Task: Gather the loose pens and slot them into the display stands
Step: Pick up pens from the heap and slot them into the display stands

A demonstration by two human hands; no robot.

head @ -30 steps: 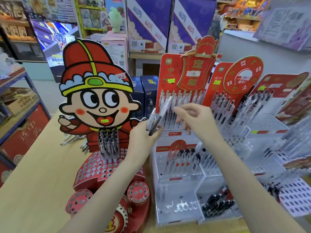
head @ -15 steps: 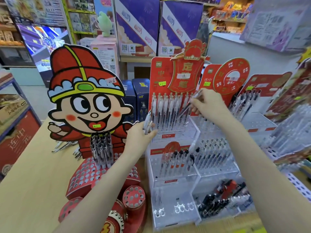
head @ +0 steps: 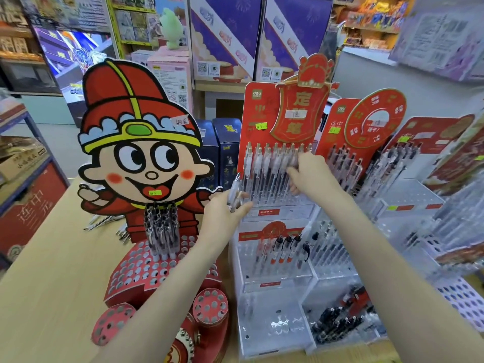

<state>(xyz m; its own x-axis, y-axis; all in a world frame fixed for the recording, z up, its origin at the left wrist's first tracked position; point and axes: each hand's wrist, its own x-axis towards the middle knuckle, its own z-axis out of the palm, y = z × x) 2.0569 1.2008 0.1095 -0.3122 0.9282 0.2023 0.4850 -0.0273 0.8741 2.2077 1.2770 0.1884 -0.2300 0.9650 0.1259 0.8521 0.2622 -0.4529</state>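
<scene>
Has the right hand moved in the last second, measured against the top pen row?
Yes. The right hand went from near the left hand up to the top pen row.

Wooden tabletop (head: 52, 279) carrying pen displays

The light wood table bears a red cartoon-figure stand (head: 146, 271) with a holed base on the left, and touching its right side a clear acrylic tiered stand (head: 275, 284) with red header cards; more clear racks (head: 419, 231) stand further right. Loose pens (head: 104, 221) lie flat on the wood behind the cartoon stand's left side. 2 dark blue boxes (head: 220, 150) stand behind, between the 2 stands.
</scene>
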